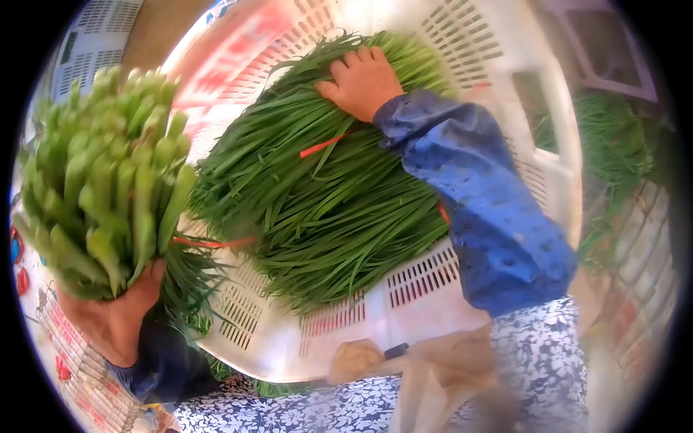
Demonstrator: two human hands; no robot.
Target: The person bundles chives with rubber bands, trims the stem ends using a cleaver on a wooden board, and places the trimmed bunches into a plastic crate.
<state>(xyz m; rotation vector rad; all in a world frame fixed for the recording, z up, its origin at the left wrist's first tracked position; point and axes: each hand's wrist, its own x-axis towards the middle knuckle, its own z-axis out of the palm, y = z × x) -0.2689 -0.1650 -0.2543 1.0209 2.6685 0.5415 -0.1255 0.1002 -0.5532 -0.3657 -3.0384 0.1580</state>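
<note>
Left hand: I see my left hand (pixel 119 317) wrapped low around a thick bundle of pale-green cut stalks (pixel 108 187), its far-side fingers hidden from me; gripping there likely keeps the stalks together.
Stalk ends: they point up at the left, outside the basket, with dark leaves hanging at the near-left rim.
Right hand: my right hand (pixel 364 83) rests palm down on the greens, fingers unclenched and slightly bent, probably steadying the top layer.
Leaf pile: long, dark-green flat leaves (pixel 325 209) fill the middle of the basket, paler stems at the far right; lying roughly parallel, they seem laid to stay untangled.
Basket: a round white slotted plastic basket (pixel 426 278) contains the pile, its sloping wall keeping the leaves in.
Ties: one thin red strip (pixel 321 146) lies on the pile, another (pixel 213 243) beside the hanging leaves; I cannot tell whether either encircles a bunch.
</note>
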